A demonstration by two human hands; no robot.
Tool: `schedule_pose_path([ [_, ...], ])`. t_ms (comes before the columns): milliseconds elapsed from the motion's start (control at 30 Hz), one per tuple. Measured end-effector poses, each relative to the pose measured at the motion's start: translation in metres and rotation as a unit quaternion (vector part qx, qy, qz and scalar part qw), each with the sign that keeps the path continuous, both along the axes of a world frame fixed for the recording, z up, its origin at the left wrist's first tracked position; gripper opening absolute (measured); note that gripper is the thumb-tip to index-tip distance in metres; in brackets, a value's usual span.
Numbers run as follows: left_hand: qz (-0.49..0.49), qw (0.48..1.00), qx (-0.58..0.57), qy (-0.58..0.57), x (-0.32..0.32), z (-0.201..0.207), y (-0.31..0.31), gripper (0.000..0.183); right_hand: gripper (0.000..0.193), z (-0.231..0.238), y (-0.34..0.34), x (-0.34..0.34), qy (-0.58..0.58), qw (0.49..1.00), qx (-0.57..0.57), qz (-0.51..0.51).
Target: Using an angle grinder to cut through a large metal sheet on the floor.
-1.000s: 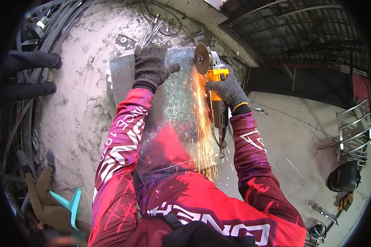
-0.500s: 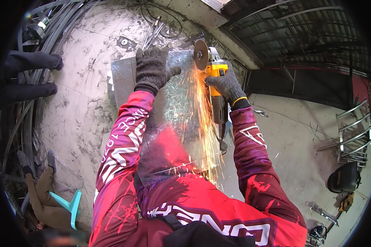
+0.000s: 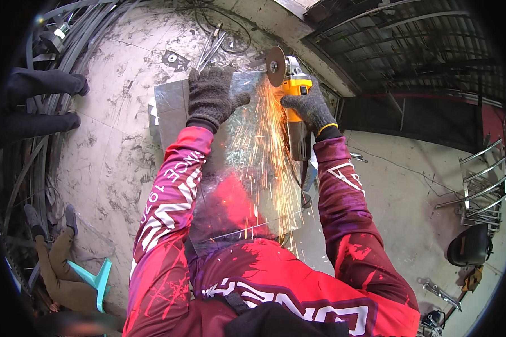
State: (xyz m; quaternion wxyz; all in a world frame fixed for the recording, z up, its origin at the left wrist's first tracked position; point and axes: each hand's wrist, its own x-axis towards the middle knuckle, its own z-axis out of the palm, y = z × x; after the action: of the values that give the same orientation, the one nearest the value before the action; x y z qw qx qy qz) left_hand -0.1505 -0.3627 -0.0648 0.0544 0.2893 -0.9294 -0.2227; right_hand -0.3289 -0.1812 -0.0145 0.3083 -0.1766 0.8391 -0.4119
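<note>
My right hand (image 3: 311, 108), in a grey glove, is closed round the yellow and black angle grinder (image 3: 298, 115). Its brown cutting disc (image 3: 275, 66) stands on edge by the far right edge of a shiny metal sheet (image 3: 177, 106). Orange sparks (image 3: 275, 151) stream from the disc along the sheet toward my body. My left hand (image 3: 212, 98), in a dark knitted glove, lies on the far left part of the sheet. Its fingers point toward the far edge and its thumb sticks out to the right; the fingertips' undersides are hidden.
Long metal strips (image 3: 36, 168) lie piled along the left. A person's dark-trousered legs (image 3: 45, 84) are at left; another person sits lower left by a teal stool (image 3: 100, 283). Metal tools (image 3: 212, 48) and a cable lie beyond the sheet. At right are a metal frame (image 3: 483, 185) and black helmet (image 3: 469, 245).
The grinder has shifted slightly away from me, its disc now nearer the sheet's far edge. The spark stream has spread wider. My left hand stays at about the same place on the sheet.
</note>
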Motion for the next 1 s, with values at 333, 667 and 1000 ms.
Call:
schedule_pose_path([
  [333, 0.002, 1.000, -0.020, 0.017, 0.000, -0.009, 0.000, 0.089, 0.082, 0.008, 0.005, 0.005, 0.007, 1.000, 0.000, 0.015],
  [667, 0.003, 0.999, -0.034, 0.022, -0.001, -0.009, 0.001, 0.091, 0.087, -0.012, 0.012, -0.001, 0.019, 1.000, 0.009, 0.011],
  [1000, -0.001, 1.000, -0.025, 0.009, 0.000, -0.008, 0.000, 0.091, 0.082, -0.012, 0.009, 0.001, 0.004, 1.000, -0.014, -0.005],
])
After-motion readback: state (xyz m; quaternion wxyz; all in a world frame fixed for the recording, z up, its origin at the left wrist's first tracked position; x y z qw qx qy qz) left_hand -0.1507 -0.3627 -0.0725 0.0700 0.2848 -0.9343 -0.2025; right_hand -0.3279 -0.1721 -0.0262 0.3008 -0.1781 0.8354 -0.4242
